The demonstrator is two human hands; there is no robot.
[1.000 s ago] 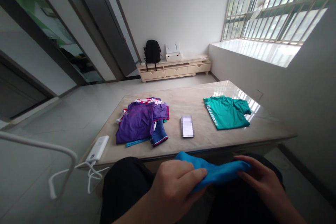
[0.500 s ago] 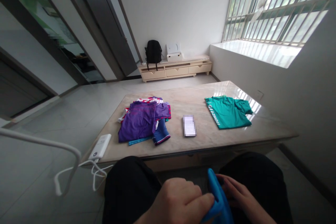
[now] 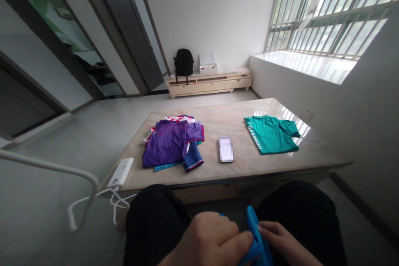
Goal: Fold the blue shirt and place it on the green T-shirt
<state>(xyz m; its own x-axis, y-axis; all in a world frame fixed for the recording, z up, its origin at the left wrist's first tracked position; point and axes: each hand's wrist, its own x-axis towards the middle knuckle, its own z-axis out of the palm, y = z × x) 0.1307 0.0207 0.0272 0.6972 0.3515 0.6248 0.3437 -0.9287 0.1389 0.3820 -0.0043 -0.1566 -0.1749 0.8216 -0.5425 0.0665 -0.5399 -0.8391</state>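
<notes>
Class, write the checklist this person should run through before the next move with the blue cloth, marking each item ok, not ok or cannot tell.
1. Left hand pinches the blue cloth: ok.
2. Right hand grips the cloth: cannot tell, fingers only seen touching it.
3. Cloth clear of the table edge: ok.
4. Bare tabletop between phone and green shirt: ok.
5. Cloth untangled: cannot tell, mostly out of frame.

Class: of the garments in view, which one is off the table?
The bright blue fabric garment, gripped by the left hand and right hand. The folded green shirt and purple clothes pile lie on the marble table.
</notes>
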